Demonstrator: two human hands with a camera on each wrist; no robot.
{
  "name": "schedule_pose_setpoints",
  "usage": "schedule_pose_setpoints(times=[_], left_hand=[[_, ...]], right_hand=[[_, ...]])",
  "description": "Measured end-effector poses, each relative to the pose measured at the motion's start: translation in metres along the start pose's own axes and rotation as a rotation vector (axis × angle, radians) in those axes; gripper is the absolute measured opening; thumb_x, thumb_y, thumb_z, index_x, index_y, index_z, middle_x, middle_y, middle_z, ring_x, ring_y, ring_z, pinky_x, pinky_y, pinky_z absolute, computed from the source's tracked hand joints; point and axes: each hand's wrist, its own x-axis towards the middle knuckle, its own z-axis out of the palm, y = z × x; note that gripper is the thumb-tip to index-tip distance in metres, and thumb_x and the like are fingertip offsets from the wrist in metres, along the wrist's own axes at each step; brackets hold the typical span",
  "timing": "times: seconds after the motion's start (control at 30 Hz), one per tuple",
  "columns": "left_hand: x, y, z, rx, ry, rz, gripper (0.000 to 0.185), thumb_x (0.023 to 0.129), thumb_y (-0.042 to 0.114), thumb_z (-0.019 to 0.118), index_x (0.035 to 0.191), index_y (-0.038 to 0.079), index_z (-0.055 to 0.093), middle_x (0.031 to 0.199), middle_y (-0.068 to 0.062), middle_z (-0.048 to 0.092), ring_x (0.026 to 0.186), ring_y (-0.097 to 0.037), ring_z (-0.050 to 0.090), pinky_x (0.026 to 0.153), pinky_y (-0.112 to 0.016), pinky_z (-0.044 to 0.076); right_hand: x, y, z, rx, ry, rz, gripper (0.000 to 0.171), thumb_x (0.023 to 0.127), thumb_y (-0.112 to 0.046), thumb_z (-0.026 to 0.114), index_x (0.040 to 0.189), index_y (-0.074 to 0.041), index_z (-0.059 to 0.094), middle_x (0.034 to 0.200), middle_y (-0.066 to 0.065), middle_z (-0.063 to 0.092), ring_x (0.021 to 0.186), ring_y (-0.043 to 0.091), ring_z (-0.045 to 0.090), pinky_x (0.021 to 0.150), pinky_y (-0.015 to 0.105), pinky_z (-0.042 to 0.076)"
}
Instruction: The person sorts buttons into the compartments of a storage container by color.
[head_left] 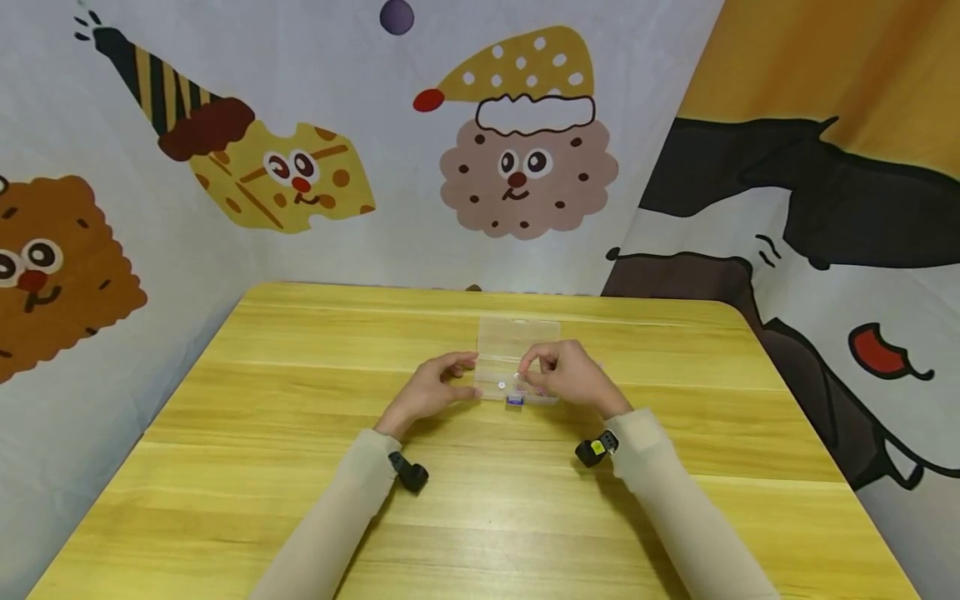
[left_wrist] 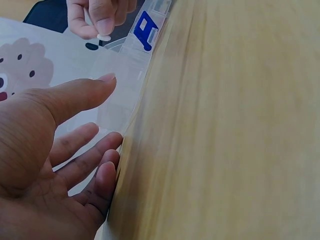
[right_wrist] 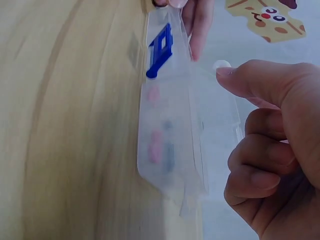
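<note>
A clear plastic box (head_left: 491, 372) with a blue latch (right_wrist: 160, 51) lies on the table, its transparent lid (head_left: 517, 335) raised toward the back. My right hand (head_left: 576, 377) is over the box's right half, pinching a small round white tablet (right_wrist: 220, 64) between thumb and forefinger; the other fingers are curled in. Another small white round piece (head_left: 502, 385) lies inside, left of the latch. Pink pieces (right_wrist: 156, 147) show blurred through the wall at the right end. My left hand (head_left: 426, 388) is at the box's left end, thumb and fingers spread apart, fingertips right at its edge.
The box stands toward the back of a wooden table (head_left: 480, 517). Behind it hangs a white cloth (head_left: 405, 258) printed with cartoon biscuits. Each sleeve carries a small black wrist camera (head_left: 408, 473) close above the tabletop.
</note>
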Motion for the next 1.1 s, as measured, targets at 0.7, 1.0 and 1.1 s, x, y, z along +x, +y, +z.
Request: schedule_pose_setpoints(times=[0.7, 1.0, 1.1], left_hand=[[0.0, 0.0, 0.001, 0.012, 0.006, 0.011, 0.065, 0.088, 0.023, 0.083, 0.147, 0.022, 0.057, 0.138, -0.004, 0.064, 0.124, -0.026, 0.055, 0.11, -0.047, 0.046], [-0.001, 0.001, 0.0, 0.022, -0.005, 0.016, 0.066, 0.087, 0.023, 0.084, 0.148, 0.02, 0.056, 0.139, -0.005, 0.063, 0.124, -0.025, 0.056, 0.11, -0.046, 0.046], [-0.001, 0.0, 0.0, 0.028, -0.006, 0.019, 0.066, 0.087, 0.024, 0.084, 0.148, 0.02, 0.056, 0.139, -0.005, 0.063, 0.124, -0.025, 0.056, 0.109, -0.046, 0.046]], right_hand=[[-0.002, 0.001, 0.002, 0.025, 0.049, 0.062, 0.049, 0.09, -0.042, 0.079, 0.126, -0.011, 0.069, 0.054, -0.003, 0.045, 0.046, 0.012, 0.045, 0.045, 0.025, 0.041], [-0.011, 0.006, -0.01, 0.015, 0.086, 0.083, 0.055, 0.088, -0.044, 0.081, 0.13, -0.011, 0.068, 0.053, -0.005, 0.038, 0.046, 0.009, 0.029, 0.046, 0.023, 0.03], [-0.015, 0.007, -0.014, 0.007, 0.101, 0.103, 0.053, 0.088, -0.041, 0.081, 0.129, -0.011, 0.068, 0.053, -0.005, 0.037, 0.047, 0.01, 0.028, 0.046, 0.023, 0.029]])
